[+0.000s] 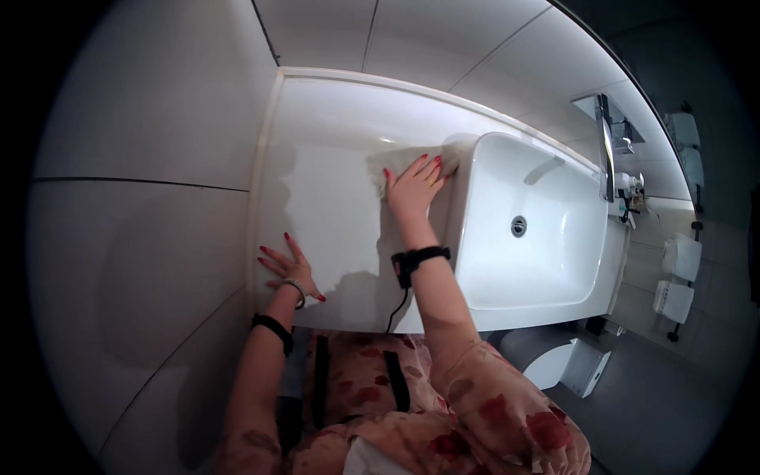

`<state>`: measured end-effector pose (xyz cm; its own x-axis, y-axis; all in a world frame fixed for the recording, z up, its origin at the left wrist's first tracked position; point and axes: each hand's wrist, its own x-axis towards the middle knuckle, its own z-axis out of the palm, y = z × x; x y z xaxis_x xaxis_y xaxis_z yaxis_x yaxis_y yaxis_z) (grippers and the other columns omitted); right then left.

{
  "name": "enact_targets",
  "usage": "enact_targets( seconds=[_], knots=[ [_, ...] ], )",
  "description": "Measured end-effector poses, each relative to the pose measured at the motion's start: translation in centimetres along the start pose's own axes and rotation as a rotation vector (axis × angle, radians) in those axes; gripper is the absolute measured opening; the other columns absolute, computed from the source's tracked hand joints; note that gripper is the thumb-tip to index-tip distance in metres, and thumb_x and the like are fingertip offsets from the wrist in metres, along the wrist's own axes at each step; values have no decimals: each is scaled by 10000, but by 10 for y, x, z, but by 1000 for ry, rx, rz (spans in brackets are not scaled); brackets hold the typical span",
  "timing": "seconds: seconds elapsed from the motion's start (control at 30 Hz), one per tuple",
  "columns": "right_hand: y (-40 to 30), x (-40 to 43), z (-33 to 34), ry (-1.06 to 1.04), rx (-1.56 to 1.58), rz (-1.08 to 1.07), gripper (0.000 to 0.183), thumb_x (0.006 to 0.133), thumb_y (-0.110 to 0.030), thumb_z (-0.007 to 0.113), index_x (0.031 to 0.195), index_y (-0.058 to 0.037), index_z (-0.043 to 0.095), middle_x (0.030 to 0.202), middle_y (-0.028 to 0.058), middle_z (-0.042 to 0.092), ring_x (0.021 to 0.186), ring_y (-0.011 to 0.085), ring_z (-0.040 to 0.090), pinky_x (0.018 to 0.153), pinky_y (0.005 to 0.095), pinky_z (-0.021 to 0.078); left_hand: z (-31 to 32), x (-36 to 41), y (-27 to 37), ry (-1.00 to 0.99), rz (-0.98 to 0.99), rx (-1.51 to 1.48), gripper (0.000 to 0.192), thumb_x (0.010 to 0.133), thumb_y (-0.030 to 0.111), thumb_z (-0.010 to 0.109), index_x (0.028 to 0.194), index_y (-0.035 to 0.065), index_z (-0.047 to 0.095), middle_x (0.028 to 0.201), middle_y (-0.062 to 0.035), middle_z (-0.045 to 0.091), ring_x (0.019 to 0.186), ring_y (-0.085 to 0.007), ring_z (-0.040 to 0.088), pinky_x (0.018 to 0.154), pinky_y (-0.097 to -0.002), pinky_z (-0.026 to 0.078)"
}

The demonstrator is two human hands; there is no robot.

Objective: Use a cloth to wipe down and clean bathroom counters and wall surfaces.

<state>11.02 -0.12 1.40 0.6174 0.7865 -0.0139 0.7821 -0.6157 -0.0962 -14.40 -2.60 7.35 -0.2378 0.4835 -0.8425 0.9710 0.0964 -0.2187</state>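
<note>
My right hand (414, 189) is spread palm down on a thin pale cloth (380, 169), pressing it to the white countertop (332, 196) left of the basin. Part of the cloth is hidden under the palm and fingers. My left hand (291, 270) rests near the counter's left front corner, fingers apart and nothing in it. Close to my right hand rises the side of the white washbasin (534, 267), which has a metal drain (518, 226).
A chrome faucet (605, 148) stands behind the basin, with small toiletry items (628, 190) beside it. Tiled walls (148, 136) border the counter at the left and back. White items (683, 255) hang at the right. Below the counter is a white rounded object (546, 362).
</note>
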Motion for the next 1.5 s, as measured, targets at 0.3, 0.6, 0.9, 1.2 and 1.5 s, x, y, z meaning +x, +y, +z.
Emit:
enact_targets(
  seconds=[0.3, 0.6, 0.9, 1.2, 1.5],
  knots=[
    [-51, -181, -32, -175, 186, -321, 885, 832, -464, 636, 1429, 90, 289, 1500, 349, 194, 1396, 484, 210, 1125, 598, 169, 1, -5, 1, 5, -3, 56, 1627, 526, 407, 942, 1350, 227, -449, 1367, -397, -402, 1353, -536, -272, 1049, -714, 194],
    [-20, -201, -27, -214, 461, -604, 774, 767, -303, 735, 1409, -54, 381, 1500, 201, 304, 1368, 359, 344, 1118, 490, 284, 7, -6, -8, 87, 83, -28, 1564, 564, 336, 932, 1377, 284, -403, 1412, -326, -402, 1397, -477, -226, 1072, -708, 154],
    [95, -229, -57, -283, 134, -169, 972, 633, -184, 835, 1461, -113, 332, 1447, 215, 365, 1308, 369, 416, 1054, 514, 363, 85, -30, -25, 818, 851, -93, 710, 882, 166, 608, 1482, 34, 251, 1547, -272, 101, 1433, -454, 94, 1125, -567, 192],
    [102, -234, -38, -372, 34, -150, 1141, 566, -250, 874, 1500, -94, 238, 1489, 235, 287, 1353, 442, 334, 1053, 523, 377, 27, -1, 104, 677, 809, -43, 642, 935, 268, 546, 1492, 95, 277, 1579, -211, 89, 1451, -416, 70, 1121, -625, 146],
    [103, -229, -49, -371, 60, -233, 789, 783, -144, 667, 1471, -32, 298, 1470, 282, 325, 1280, 475, 434, 988, 492, 458, -79, 43, 233, 712, 907, 72, 557, 948, 241, 518, 1472, 178, 341, 1589, -156, 112, 1454, -405, 91, 1091, -680, 164]
  ],
)
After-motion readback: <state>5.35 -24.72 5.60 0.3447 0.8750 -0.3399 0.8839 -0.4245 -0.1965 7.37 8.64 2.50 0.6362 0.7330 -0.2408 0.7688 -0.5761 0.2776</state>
